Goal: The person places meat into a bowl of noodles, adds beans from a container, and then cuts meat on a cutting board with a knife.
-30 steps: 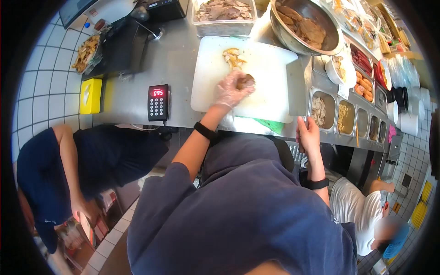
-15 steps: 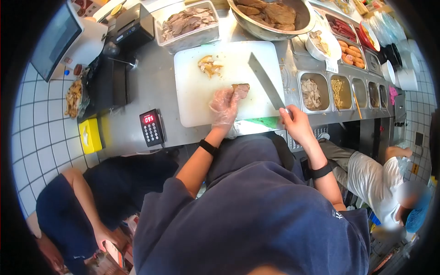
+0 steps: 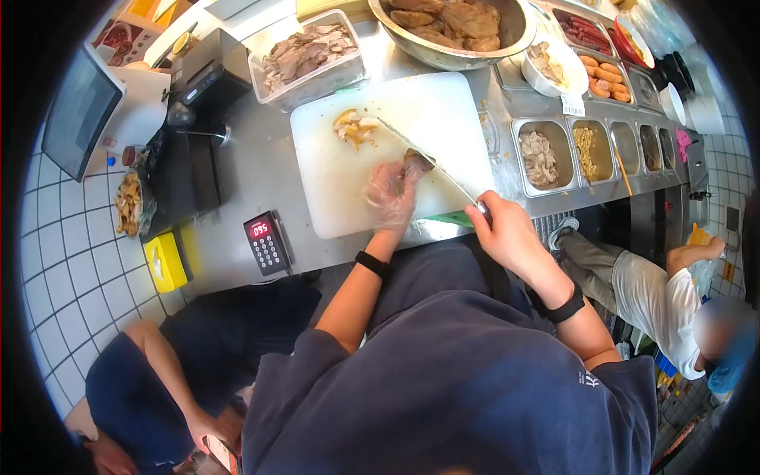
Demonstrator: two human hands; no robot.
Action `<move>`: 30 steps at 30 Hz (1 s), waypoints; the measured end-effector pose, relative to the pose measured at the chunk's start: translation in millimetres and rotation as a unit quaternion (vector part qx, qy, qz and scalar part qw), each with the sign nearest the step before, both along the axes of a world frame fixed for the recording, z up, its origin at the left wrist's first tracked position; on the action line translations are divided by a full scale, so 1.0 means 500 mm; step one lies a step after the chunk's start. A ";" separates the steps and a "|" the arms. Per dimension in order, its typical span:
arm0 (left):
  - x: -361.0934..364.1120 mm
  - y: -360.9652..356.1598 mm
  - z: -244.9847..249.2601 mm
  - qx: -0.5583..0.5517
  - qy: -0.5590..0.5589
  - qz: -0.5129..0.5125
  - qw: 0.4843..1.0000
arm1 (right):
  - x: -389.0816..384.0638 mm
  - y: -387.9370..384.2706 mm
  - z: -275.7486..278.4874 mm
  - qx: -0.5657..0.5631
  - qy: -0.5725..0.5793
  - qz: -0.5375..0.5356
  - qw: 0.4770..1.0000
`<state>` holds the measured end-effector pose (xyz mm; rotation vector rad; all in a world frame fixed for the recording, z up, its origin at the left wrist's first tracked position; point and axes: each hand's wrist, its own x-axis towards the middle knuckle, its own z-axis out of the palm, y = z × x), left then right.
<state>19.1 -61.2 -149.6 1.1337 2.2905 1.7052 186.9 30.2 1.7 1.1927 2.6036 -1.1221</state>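
Cutting well here, I judge, wants the metal surface [image 3: 240, 237] to bear the white cutting board [image 3: 455, 103] without rocking. The knife [image 3: 453, 180] slants over that board, so a level, unhurried stroke suits. The right hand [image 3: 507, 229] has its grip wrapped round the handle, mostly covering it. The gloved left hand [image 3: 388, 190] has its grip pinching the meat piece [image 3: 416, 162] on the board, by the blade; curled-back fingertips would be safer, but blur masks them. Whether the edge has entered the meat, I cannot tell.
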 end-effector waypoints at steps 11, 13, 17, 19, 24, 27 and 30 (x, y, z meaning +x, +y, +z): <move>0.000 0.012 0.011 -0.012 0.037 -0.001 0.999 | -0.057 -0.001 -0.048 0.018 -0.090 0.043 0.995; 0.001 0.011 -0.003 0.006 0.035 0.003 0.999 | -0.073 0.006 -0.090 0.019 -0.062 0.044 0.997; 0.007 0.010 0.003 -0.032 0.005 0.015 0.999 | -0.083 0.048 -0.137 0.028 0.034 0.052 0.998; 0.010 0.009 0.009 -0.055 0.014 0.020 0.998 | -0.073 0.082 -0.110 -0.023 0.042 0.012 0.999; 0.008 0.010 0.011 -0.063 0.023 0.010 0.998 | -0.021 0.058 -0.040 -0.035 -0.042 0.053 0.997; 0.006 0.013 0.012 -0.073 0.043 0.009 0.996 | -0.049 0.035 -0.067 -0.014 -0.039 0.057 0.997; 0.010 0.007 0.005 -0.068 0.049 0.003 0.996 | -0.075 0.054 -0.116 -0.026 0.014 0.036 0.999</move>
